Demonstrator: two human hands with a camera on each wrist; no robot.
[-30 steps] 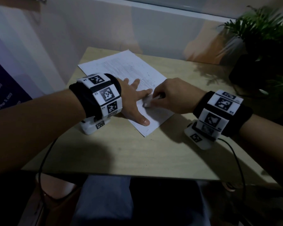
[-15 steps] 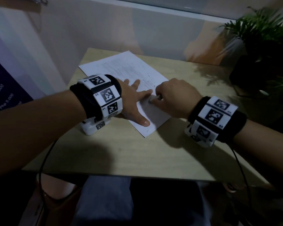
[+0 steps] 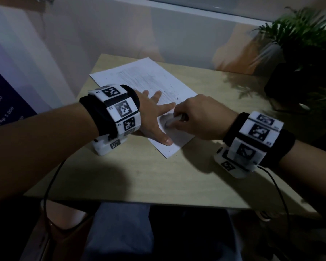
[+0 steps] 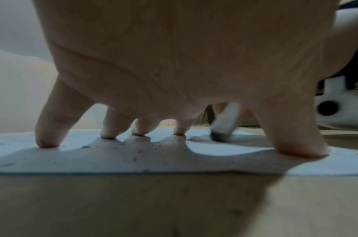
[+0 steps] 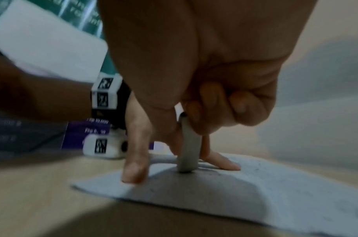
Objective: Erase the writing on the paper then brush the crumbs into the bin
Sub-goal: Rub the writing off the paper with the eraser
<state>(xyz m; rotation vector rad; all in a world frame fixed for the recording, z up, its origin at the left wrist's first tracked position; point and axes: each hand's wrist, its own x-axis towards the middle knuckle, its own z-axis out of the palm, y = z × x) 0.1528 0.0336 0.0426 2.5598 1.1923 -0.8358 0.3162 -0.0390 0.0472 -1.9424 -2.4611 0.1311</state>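
While we're mid-erase, our right hand (image 3: 199, 117) pinches the eraser (image 5: 189, 147) upright, tip on the paper (image 3: 139, 78) near its front corner. Our left hand (image 3: 154, 117) lies flat, fingers spread, pinning the sheet on the table (image 3: 158, 178). Crumbs (image 4: 137, 152) dot it, so sweeping probably comes next. No bin visible yet.

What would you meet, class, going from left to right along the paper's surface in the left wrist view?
Little finger of the left hand → three more fingertips pressed on the paper → eraser, its dark tip on the sheet → thumb → the right wrist's camera unit.
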